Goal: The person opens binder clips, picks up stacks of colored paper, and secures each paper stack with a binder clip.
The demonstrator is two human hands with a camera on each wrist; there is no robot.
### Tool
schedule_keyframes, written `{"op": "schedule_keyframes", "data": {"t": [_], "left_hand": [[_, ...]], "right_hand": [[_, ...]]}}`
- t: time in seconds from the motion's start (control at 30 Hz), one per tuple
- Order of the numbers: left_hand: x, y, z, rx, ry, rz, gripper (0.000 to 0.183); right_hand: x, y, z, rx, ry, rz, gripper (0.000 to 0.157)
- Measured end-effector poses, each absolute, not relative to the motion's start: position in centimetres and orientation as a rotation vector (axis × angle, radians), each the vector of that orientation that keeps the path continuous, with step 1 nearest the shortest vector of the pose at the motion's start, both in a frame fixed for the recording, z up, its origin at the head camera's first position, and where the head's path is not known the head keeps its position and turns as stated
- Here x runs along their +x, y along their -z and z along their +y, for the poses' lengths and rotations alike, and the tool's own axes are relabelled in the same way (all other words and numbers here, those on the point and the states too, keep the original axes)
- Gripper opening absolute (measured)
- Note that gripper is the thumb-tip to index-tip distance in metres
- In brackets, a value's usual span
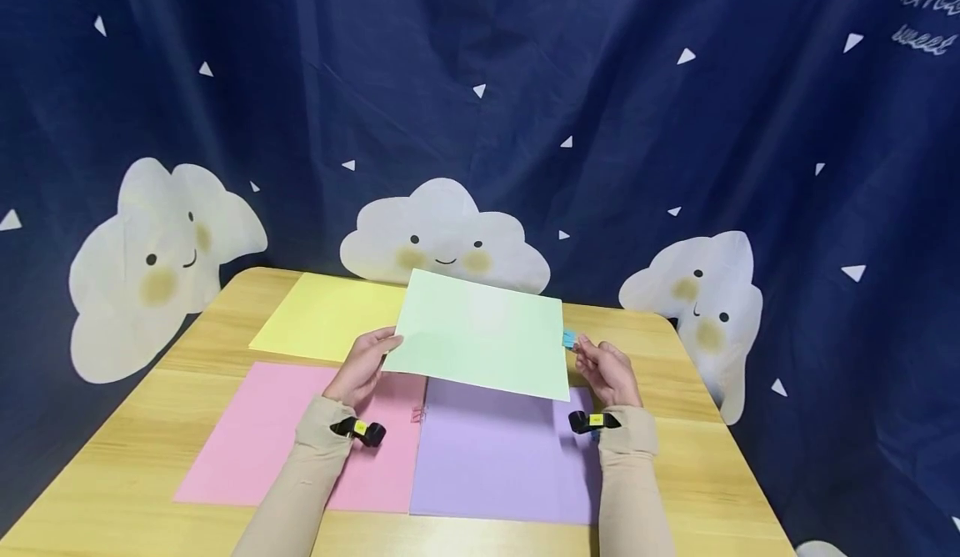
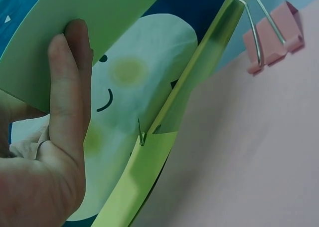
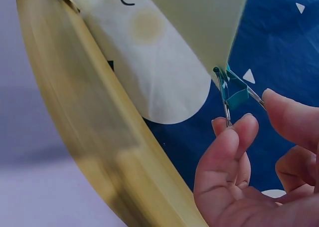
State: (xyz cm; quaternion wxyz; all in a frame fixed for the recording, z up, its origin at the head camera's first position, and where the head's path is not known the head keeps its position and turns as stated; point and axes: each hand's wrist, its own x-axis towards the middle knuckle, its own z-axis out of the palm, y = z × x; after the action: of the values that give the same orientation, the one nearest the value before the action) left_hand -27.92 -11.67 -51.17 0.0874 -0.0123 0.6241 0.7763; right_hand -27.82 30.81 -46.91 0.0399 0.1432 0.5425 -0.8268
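A light green sheet of paper [image 1: 480, 336] is held up over the table, tilted. My left hand [image 1: 363, 367] pinches its left edge between thumb and fingers; in the left wrist view the fingers [image 2: 70, 92] lie straight against the sheet. At the sheet's right edge is a blue binder clip [image 1: 570, 339]. My right hand [image 1: 609, 369] pinches the clip's wire handles, thumb on one side and fingers on the other. The right wrist view shows the clip [image 3: 237, 96] at the paper's edge; whether it bites the paper I cannot tell.
Pink paper [image 1: 247, 440] with a pink binder clip [image 2: 276, 37] lies at the front left. Purple paper [image 1: 495, 465] lies beside it on the right, yellow paper [image 1: 322, 311] at the back left. A dark blue cloud-patterned curtain [image 1: 480, 140] hangs behind the wooden table [image 1: 697, 457].
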Motion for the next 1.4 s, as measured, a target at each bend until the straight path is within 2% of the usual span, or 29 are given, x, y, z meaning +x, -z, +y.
{"op": "schedule_keyframes", "data": {"t": [0.33,0.73,0.87,1.07,1.4], "left_hand": [[-27.7,50.77,-11.37,-0.015,-2.292,1.832,0.057],[-27.73,51.12,-11.56,-0.018,-2.271,1.85,0.056],[-27.86,51.17,-11.45,-0.02,-2.278,1.827,0.051],[-27.98,51.15,-11.41,-0.043,-2.288,1.82,0.053],[-27.84,51.13,-11.53,-0.003,-2.292,1.789,0.054]], "right_hand": [[-27.84,46.93,30.7,0.404,2.492,1.691,0.043],[-28.22,47.3,30.69,0.412,2.455,1.676,0.03],[-28.28,47.36,30.74,0.417,2.457,1.656,0.032],[-28.31,47.4,30.74,0.413,2.469,1.641,0.035],[-28.47,47.6,30.52,0.444,2.456,1.696,0.029]]}}
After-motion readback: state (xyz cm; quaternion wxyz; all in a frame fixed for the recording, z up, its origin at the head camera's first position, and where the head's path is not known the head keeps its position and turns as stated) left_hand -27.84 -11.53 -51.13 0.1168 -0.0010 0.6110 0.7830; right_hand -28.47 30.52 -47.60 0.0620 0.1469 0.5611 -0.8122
